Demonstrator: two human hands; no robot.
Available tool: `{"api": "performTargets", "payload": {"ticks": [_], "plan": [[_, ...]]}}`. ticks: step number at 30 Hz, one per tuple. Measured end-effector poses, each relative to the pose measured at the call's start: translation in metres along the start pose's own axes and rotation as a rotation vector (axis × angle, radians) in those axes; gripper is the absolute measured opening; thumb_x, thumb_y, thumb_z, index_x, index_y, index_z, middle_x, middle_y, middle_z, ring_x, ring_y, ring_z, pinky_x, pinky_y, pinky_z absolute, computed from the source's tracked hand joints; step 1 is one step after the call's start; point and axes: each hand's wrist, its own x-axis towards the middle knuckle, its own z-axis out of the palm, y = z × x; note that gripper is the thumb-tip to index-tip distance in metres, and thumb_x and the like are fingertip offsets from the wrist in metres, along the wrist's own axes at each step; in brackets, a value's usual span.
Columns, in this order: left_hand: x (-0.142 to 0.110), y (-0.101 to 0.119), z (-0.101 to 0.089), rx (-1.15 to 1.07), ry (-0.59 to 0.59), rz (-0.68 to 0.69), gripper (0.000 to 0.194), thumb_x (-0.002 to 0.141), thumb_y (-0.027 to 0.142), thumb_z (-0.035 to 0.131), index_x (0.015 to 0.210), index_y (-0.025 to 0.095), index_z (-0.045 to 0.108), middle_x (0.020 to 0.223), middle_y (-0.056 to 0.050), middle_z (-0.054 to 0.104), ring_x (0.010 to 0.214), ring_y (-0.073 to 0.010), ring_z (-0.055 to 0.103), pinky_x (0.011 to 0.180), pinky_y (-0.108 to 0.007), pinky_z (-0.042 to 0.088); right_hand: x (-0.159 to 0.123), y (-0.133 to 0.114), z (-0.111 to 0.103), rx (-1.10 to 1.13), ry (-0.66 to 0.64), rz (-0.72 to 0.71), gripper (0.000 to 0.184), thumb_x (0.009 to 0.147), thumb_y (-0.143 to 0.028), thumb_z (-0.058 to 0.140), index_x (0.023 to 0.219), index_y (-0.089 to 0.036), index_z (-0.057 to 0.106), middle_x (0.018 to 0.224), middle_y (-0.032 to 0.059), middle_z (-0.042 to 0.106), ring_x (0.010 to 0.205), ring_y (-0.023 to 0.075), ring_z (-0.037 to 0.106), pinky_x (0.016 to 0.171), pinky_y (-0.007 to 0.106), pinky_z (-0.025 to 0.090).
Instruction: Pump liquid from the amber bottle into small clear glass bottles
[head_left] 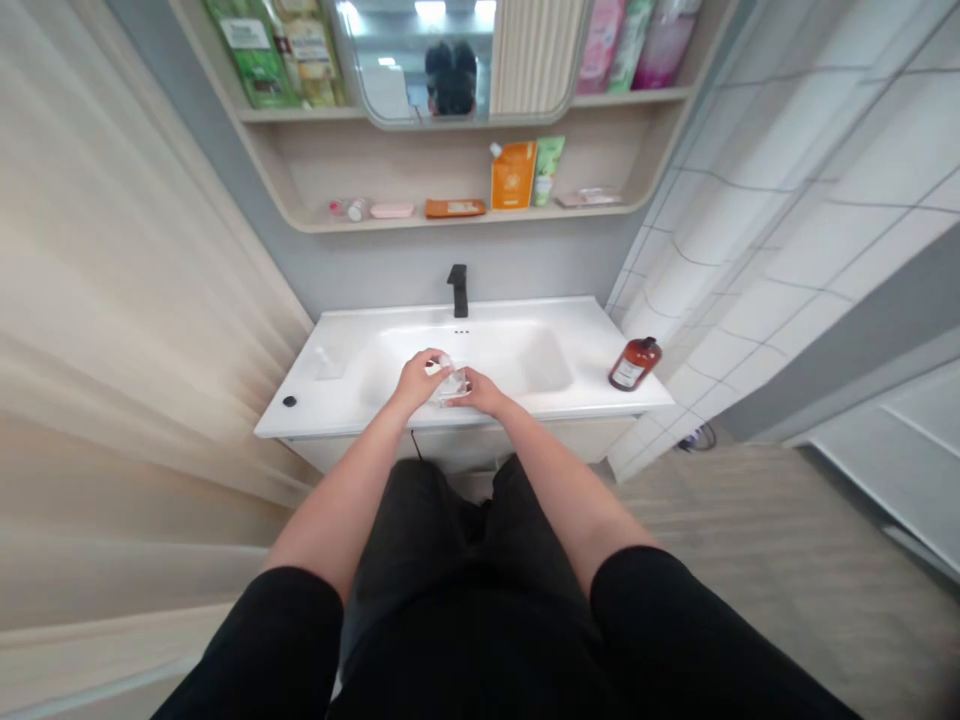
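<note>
Over the front rim of the white sink [544, 365], my hands meet around a small clear container [453, 383] with a whitish upper part. My left hand [421, 380] pinches it from the left at its top. From the right, the curled fingers of my right hand [480, 391] grip its lower side. The exact kind of container is too small to make out, and the fingers cover part of it. Behind the basin stands a black faucet [459, 290].
A brown bottle [635, 363] stands on the counter's right end. At the left lie a clear item [327, 364] and a small black disc [289, 401]. Above, a shelf [465, 222] bears an orange pouch [513, 176], a green tube [547, 170] and other toiletries. A curtain [135, 280] hangs at the left.
</note>
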Motion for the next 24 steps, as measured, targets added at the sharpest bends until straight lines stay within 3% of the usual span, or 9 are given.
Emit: {"api": "performTargets", "payload": {"ticks": [4, 10, 24], "plan": [[0.016, 0.019, -0.016, 0.054, -0.064, 0.047, 0.039, 0.083, 0.034, 0.086, 0.122, 0.027, 0.087, 0.108, -0.005, 0.086, 0.098, -0.0262, 0.077, 0.096, -0.043, 0.061, -0.001, -0.002, 0.001, 0.029, -0.001, 0.004, 0.068, 0.053, -0.048, 0.107, 0.106, -0.025, 0.07, 0.099, -0.0013, 0.075, 0.094, 0.0237, 0.068, 0.09, 0.039, 0.059], [0.017, 0.034, -0.023, 0.08, -0.052, 0.036, 0.031, 0.08, 0.034, 0.092, 0.11, 0.026, 0.089, 0.106, -0.006, 0.088, 0.098, -0.0288, 0.079, 0.091, -0.042, 0.062, 0.0, 0.0, 0.002, 0.056, 0.003, 0.015, 0.069, 0.051, -0.046, 0.107, 0.105, -0.026, 0.069, 0.1, -0.0025, 0.075, 0.094, 0.0233, 0.069, 0.091, 0.039, 0.059], [0.003, 0.05, -0.031, 0.141, 0.042, 0.043, 0.03, 0.085, 0.028, 0.085, 0.115, 0.025, 0.087, 0.114, -0.006, 0.088, 0.098, -0.0267, 0.079, 0.089, -0.04, 0.06, 0.001, -0.001, 0.0, 0.041, 0.015, 0.018, 0.069, 0.051, -0.043, 0.108, 0.107, -0.025, 0.072, 0.102, -0.0009, 0.078, 0.091, 0.0228, 0.069, 0.087, 0.037, 0.059]]}}
